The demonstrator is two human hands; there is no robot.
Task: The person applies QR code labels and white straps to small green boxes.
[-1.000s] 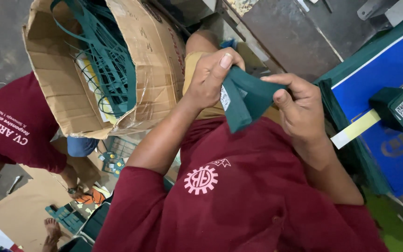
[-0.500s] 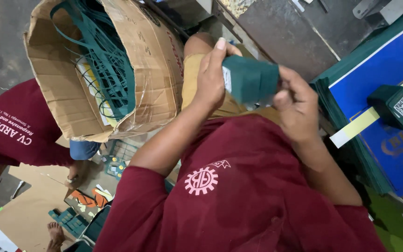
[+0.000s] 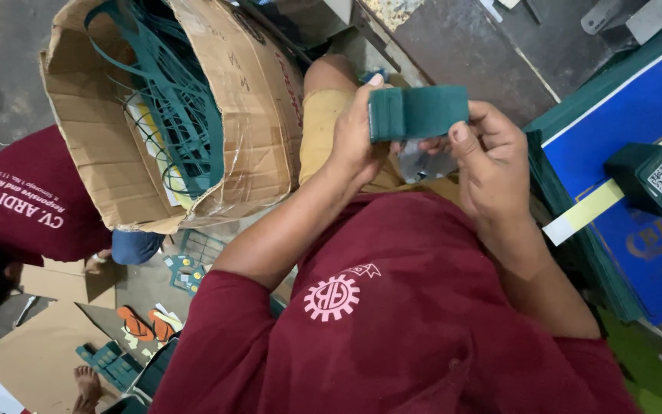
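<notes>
The folded dark green piece [image 3: 418, 112] sits between both hands, above the person's lap and just right of the torn cardboard box [image 3: 258, 115], and its hold looks light enough to fail. The left hand [image 3: 355, 138] pinches the left end with the thumb pointing up along the fold, so if that thumb relaxes the fold would probably spring open and the layers slide out of line. The right hand [image 3: 488, 157] grips from the right and below, thumb pressed near the lower edge, fingers curled behind where they cannot be seen; a sideways pull from this hand could tug the piece out of the other's pinch. A greyish, shiny scrap [image 3: 423, 162] hangs just under the green piece between the hands, and whether either hand truly holds it cannot be told; it could drop to the lap. Both forearms rise from the maroon shirt [image 3: 392, 307], elbows bent, wrists turned inward so the palms face each other. To the right lies a blue board [image 3: 637, 115] carrying a small green box [image 3: 653, 180], well apart from the hands. Green strips [image 3: 170, 100] spill from the cardboard box.
</notes>
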